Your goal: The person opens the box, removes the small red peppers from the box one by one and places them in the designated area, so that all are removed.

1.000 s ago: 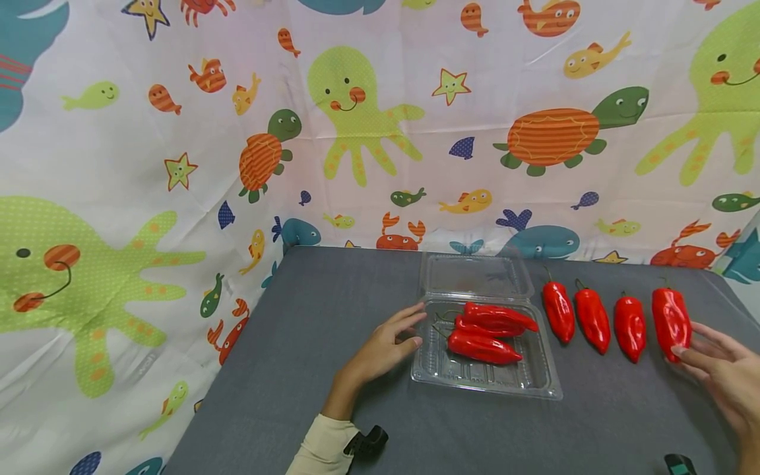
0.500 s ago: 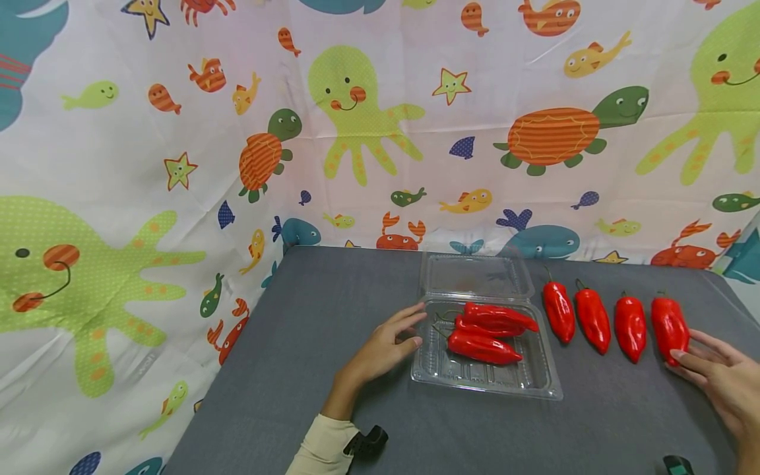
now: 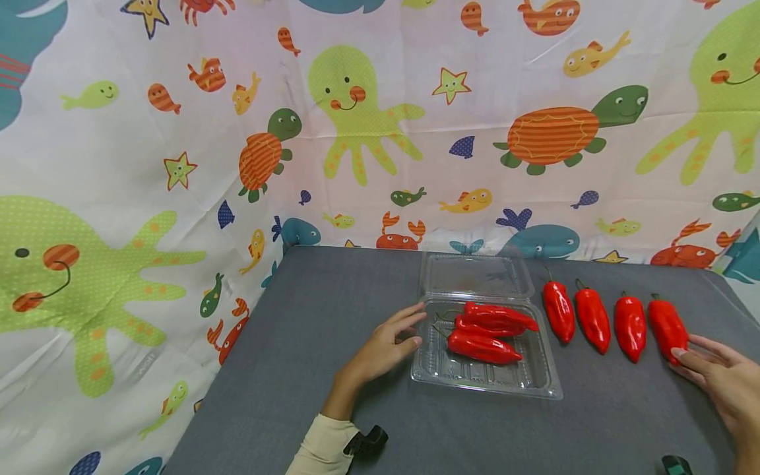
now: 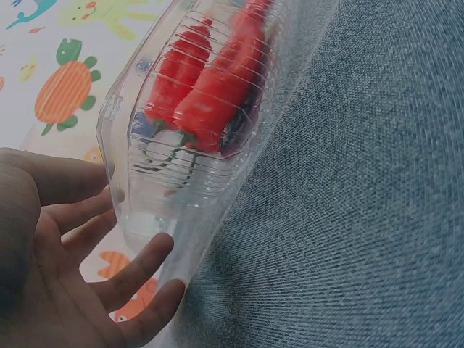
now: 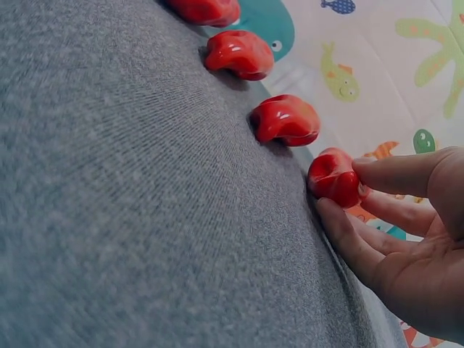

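Observation:
My right hand (image 3: 715, 373) pinches the lower end of the rightmost red pepper (image 3: 667, 328), thumb on one side and fingers on the other. In the right wrist view that pepper (image 5: 336, 176) shows its tip toward the camera, low over the grey cloth. My left hand (image 3: 382, 346) rests at the left side of the clear plastic clamshell box (image 3: 487, 390), fingers spread and loosely bent. In the left wrist view its fingertips (image 4: 161, 250) are right at the box wall. Inside the box lie three red peppers (image 3: 483, 347), their green stems pointing left.
Three more red peppers (image 3: 630, 328) stand in a row between the box and my right hand. The box's lid (image 3: 477, 276) is folded back behind it. A patterned curtain (image 3: 380, 152) hangs along the back and left edges of the grey-covered table (image 3: 267, 369).
The rightmost pepper has come down toward the table and its stem end has swung left, my right hand still holding it. My left hand and the box have stayed in place.

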Available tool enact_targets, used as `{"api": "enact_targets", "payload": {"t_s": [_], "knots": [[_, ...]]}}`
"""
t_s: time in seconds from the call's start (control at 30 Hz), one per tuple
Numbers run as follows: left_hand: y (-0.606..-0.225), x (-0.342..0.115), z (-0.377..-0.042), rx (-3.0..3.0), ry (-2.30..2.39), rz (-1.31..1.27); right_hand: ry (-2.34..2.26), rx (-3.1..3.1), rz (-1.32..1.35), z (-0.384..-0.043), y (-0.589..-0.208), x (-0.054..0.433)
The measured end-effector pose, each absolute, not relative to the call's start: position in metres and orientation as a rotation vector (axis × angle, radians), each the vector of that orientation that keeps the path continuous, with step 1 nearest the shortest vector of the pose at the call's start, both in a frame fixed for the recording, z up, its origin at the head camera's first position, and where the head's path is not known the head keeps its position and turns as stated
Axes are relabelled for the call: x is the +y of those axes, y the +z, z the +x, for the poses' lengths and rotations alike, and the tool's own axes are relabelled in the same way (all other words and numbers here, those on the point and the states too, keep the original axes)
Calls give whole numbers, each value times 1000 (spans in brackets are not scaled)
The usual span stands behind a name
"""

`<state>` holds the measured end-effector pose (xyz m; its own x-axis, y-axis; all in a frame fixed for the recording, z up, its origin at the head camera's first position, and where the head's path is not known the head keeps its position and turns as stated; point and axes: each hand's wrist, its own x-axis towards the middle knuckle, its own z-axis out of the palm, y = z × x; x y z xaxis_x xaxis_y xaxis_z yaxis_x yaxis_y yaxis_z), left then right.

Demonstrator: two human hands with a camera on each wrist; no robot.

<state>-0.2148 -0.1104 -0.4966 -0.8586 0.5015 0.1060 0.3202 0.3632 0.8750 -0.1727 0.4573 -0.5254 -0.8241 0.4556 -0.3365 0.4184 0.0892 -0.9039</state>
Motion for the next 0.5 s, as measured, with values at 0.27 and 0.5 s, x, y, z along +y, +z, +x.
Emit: {"api": "enact_targets", "payload": {"t_s": [0.27, 0.5], "knots": [[-496, -110, -214, 2450, 1496, 737, 1741, -2355, -973, -177, -535, 465], [-496, -110, -214, 2439, 1507, 739, 1717, -2331, -955, -178, -545, 474]]}}
